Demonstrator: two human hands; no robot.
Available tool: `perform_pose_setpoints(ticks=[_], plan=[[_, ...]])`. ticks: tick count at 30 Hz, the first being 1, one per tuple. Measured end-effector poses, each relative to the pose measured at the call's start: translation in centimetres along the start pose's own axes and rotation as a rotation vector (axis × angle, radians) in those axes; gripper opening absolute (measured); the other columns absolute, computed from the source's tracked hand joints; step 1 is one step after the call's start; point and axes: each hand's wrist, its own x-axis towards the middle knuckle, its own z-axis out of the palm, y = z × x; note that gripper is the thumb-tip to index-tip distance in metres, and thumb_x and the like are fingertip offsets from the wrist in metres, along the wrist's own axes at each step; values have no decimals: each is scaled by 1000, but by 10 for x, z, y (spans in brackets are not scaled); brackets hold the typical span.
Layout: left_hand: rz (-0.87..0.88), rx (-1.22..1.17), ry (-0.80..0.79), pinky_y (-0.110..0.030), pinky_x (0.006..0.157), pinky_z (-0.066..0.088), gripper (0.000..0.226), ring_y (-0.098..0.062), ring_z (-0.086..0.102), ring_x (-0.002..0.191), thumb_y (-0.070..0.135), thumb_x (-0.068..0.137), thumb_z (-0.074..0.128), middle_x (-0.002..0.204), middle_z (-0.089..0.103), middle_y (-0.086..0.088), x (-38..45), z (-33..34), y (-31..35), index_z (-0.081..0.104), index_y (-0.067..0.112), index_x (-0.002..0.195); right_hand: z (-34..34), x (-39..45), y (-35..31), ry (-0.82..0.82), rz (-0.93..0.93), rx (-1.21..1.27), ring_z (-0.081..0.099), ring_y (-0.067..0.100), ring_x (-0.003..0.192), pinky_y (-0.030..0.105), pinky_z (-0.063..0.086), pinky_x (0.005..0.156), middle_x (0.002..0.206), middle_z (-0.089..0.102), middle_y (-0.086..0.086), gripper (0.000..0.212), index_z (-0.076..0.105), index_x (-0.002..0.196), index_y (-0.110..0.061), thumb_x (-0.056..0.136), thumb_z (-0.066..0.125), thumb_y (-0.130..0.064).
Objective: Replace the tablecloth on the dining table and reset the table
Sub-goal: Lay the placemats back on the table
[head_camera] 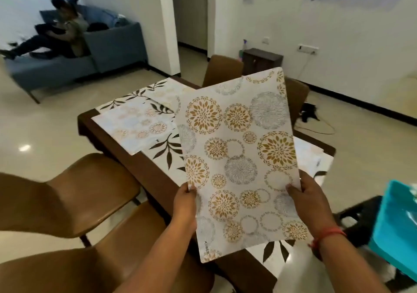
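A: Both hands, left [187,199] and right [303,196], are pinching the mat [239,157] by its side edges, holding it above the desk [135,164].

B: It's hanging tilted; lowering it unevenly is risking skewing it or nudging the laid mat [133,125].

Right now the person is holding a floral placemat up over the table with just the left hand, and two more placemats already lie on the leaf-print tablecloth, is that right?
Not quite: the head view shows both hands on the floral placemat, the left hand gripping its left edge and the right hand its right edge. The rest holds: two more placemats already lie on the leaf-print tablecloth.
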Motion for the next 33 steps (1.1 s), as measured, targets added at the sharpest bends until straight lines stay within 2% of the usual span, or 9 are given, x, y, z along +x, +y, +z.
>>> perform_pose_setpoints(ticks=[3,6,15,18,20,24,29,31,33], plan=[[-18,-5,109,-58,90,55,27,-33,69,102,16,104,44,110,72,-6,18,1,-14,68,28,105,21,53,13,-88,-17,-95,60,21,110,35,46,94,123,65,-4,38,58,131,-27,97,54,-11],[-40,-7,180,-60,85,56,26,-35,70,98,10,104,42,107,72,-10,34,3,-26,63,22,112,47,97,27,-125,-43,-182,56,26,121,38,44,103,134,61,3,41,56,138,-19,97,57,-12],[-89,35,329,-50,75,62,22,-29,73,89,10,101,46,104,72,-8,83,8,-41,59,23,114,108,179,62,-262,53,-249,46,30,134,27,32,105,143,51,8,46,49,143,-9,98,56,-6],[-88,77,399,-45,74,62,23,-25,73,90,20,99,51,105,72,-4,89,14,-54,59,22,120,120,205,84,-386,73,-283,46,30,134,38,34,114,149,47,9,48,48,145,-11,98,56,-8],[-101,69,439,-38,72,60,20,-23,71,92,22,100,52,105,71,-3,86,24,-65,59,24,119,127,220,97,-474,72,-305,48,31,132,43,37,113,147,49,12,48,48,144,-11,97,57,-8],[-120,84,504,-39,82,58,21,-22,68,97,17,100,54,109,70,-4,77,44,-94,59,20,120,136,238,113,-600,104,-322,47,32,133,39,35,112,147,49,14,50,45,146,-8,97,57,-5],[-103,151,567,-46,91,56,22,-23,68,99,12,97,54,106,72,-4,63,67,-123,65,31,101,126,247,135,-717,88,-379,54,32,123,36,41,105,137,58,14,45,51,139,-9,94,52,-3],[-109,212,575,-49,96,53,26,-22,65,109,27,90,61,122,67,-1,69,58,-145,62,35,114,124,249,142,-733,82,-394,57,33,118,36,44,100,131,61,15,43,53,137,-10,95,50,-4],[-115,238,597,-49,100,50,49,-23,60,117,38,82,63,133,59,0,85,40,-175,56,31,130,121,253,144,-751,75,-415,57,33,116,33,45,94,129,61,16,42,52,136,-9,95,50,-4]])
